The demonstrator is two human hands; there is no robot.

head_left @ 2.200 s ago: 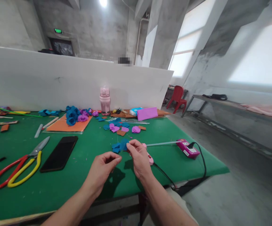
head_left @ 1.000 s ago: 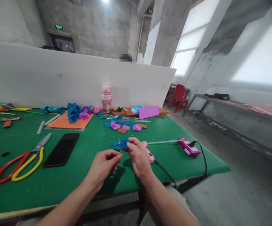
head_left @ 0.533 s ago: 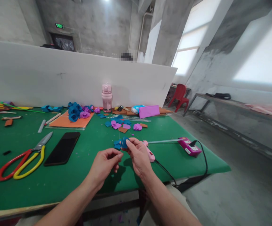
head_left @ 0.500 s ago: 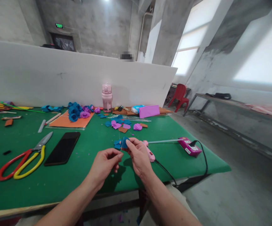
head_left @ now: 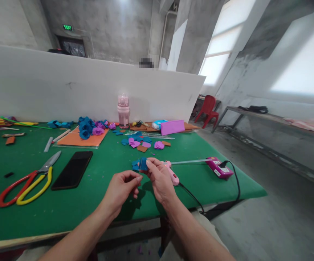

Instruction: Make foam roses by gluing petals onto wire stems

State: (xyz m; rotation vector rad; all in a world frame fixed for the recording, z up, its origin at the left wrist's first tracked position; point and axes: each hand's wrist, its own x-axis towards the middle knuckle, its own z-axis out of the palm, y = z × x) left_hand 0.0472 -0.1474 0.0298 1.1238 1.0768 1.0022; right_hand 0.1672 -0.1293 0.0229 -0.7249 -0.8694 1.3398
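Left of the pink plastic glue gun (head_left: 174,177), the left hand (head_left: 120,187) pinches fine pale thread (head_left: 140,170), the right hand (head_left: 160,182) a blue paper petal (head_left: 144,164), likely binding, next needing even tension.

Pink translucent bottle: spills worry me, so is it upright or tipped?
Upright: the pink translucent bottle stands base-down on the green tabletop, its lid uppermost.

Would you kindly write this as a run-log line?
left hand: pinching thin pale strand; right hand: holding blue papery piece; nearby: pink plastic glue gun
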